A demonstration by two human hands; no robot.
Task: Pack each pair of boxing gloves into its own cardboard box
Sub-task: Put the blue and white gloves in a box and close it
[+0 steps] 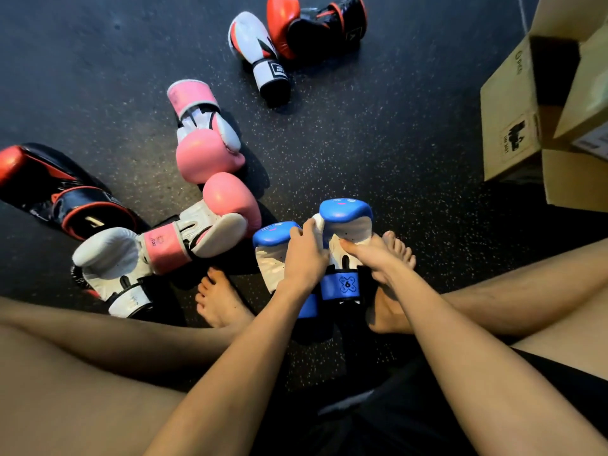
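Two blue and white boxing gloves stand side by side on the dark floor between my bare feet. My left hand (306,255) grips the left blue glove (271,245) and reaches onto the thumb of the right one. My right hand (368,255) holds the right blue glove (345,218) at its palm side, above a blue cuff marked 6. An open cardboard box (513,103) stands at the far right, its flaps up. A pink and white pair lies to the left: one glove (207,143) further out, the other (210,225) closer.
A white glove (108,258) lies near my left foot (220,301), a black and red glove (59,189) at the left edge. A white glove (256,51) and a red and black glove (312,24) lie further out. My legs frame the floor.
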